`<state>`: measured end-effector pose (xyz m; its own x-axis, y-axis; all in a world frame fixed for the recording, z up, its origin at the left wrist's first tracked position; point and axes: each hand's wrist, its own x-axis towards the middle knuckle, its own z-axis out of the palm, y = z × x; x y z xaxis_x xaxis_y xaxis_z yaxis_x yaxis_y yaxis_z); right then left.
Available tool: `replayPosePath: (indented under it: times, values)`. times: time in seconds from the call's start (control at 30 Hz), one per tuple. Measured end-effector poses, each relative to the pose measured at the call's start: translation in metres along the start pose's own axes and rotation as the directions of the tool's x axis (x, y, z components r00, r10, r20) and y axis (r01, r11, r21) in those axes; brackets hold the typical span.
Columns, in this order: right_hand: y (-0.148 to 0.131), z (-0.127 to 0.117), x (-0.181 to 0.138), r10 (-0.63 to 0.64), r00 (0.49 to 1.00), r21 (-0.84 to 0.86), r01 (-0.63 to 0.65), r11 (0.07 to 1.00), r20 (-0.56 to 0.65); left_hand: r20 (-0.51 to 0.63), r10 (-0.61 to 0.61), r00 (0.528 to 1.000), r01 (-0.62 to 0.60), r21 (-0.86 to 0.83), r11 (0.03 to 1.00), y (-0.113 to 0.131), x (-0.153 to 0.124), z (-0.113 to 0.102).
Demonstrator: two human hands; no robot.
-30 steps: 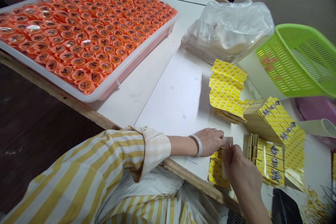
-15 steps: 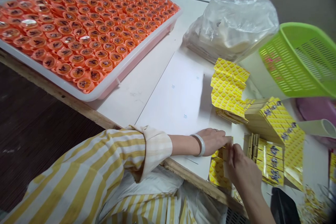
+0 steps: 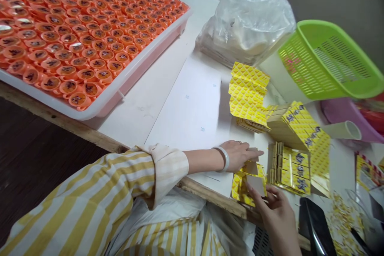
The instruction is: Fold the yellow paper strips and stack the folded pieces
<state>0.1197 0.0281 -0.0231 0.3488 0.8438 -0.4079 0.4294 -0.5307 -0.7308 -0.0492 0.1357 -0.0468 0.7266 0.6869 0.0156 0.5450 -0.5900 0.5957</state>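
A yellow patterned cardboard piece with plain grey-brown inner flaps lies partly folded at the table's front edge. My left hand, a pale bangle on its wrist, rests at the far side of this piece, its fingers stretched out over a flap. From the near right, my right hand holds a grey flap of the same piece between thumb and fingers. Just right of the hands stand several folded yellow cardboard pieces with dark handwriting. Beyond them lies a stack of flat yellow cardboard sheets.
A white tray full of orange round-topped items stands at left. A clear plastic bag, a green basket, a pale tube and a purple basin are behind. A black object sits at front right.
My right hand has moved toward me and lower, drawing a grey flap across the cardboard piece. My left fingers have straightened. The whole view has shifted slightly, showing more at right.
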Motion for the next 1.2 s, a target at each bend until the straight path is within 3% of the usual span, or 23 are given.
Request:
replayPosePath:
  times: [0.1, 0.23, 0.4, 0.53, 0.6, 0.73, 1.07, 1.13, 1.2]
  values:
    - [0.003, 0.004, -0.003, -0.073, 0.993, -0.117, 0.083, 0.99, 0.094, 0.051, -0.005, 0.999, 0.005, -0.005, 1.0, 0.001, -0.001, -0.005]
    - [0.0, 0.004, -0.005, -0.217, 0.972, -0.379, 0.234, 0.895, 0.087, 0.073, 0.018, 0.997, -0.018, 0.008, 1.0, 0.002, -0.001, -0.007]
    - [0.0, 0.003, -0.008, -0.279, 0.95, -0.506, 0.312, 0.804, 0.143, 0.084, 0.046, 0.995, -0.047, 0.005, 0.999, 0.006, -0.005, -0.005]
    - [0.002, 0.007, -0.007, -0.5, 0.844, -0.616, 0.503, 0.607, 0.196, 0.085, 0.066, 0.994, -0.069, 0.032, 0.997, 0.007, -0.006, -0.004]
    - [0.004, 0.008, -0.005, -0.552, 0.797, -0.626, 0.565, 0.537, 0.245, 0.088, 0.072, 0.994, -0.075, 0.035, 0.997, 0.007, -0.006, -0.004]
    - [0.008, 0.006, -0.004, -0.535, 0.781, -0.617, 0.601, 0.508, 0.321, 0.094, 0.074, 0.993, -0.077, 0.022, 0.997, 0.007, -0.006, -0.004]
    - [-0.004, 0.022, -0.016, -0.424, 0.858, -0.828, 0.447, 0.338, 0.29, 0.162, 0.048, 0.986, -0.037, -0.071, 0.997, 0.006, -0.006, -0.011]
    - [-0.008, 0.018, -0.018, -0.394, 0.868, -0.814, 0.451, 0.367, 0.303, 0.16, 0.052, 0.986, -0.042, -0.062, 0.997, 0.005, -0.007, -0.011]
    - [-0.013, 0.007, -0.021, -0.347, 0.868, -0.74, 0.488, 0.464, 0.355, 0.156, 0.053, 0.986, -0.044, -0.059, 0.997, 0.006, -0.008, -0.011]
